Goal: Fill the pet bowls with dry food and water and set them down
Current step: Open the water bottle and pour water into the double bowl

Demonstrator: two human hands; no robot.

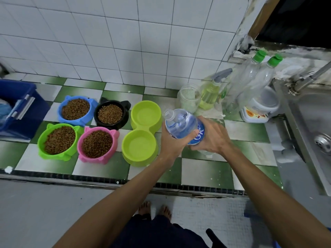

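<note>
Four bowls of brown dry food stand on the green-and-white tiled counter: a blue bowl (76,109), a black bowl (111,114), a green bowl (59,140) and a pink bowl (97,144). Right of them sits a lime double bowl (142,130) with both cups empty. Both hands hold an uncapped water bottle (180,124) with a blue label, tilted with its mouth toward the double bowl. My left hand (172,142) grips it from below. My right hand (212,135) wraps its lower end.
A blue bin (19,108) stands at the far left. Behind the bottle are a clear jar (189,98), a spray bottle (211,94) of yellow liquid, two green-capped empty bottles (250,77) and a white tub (259,108). A steel sink (313,126) with a tap lies at the right.
</note>
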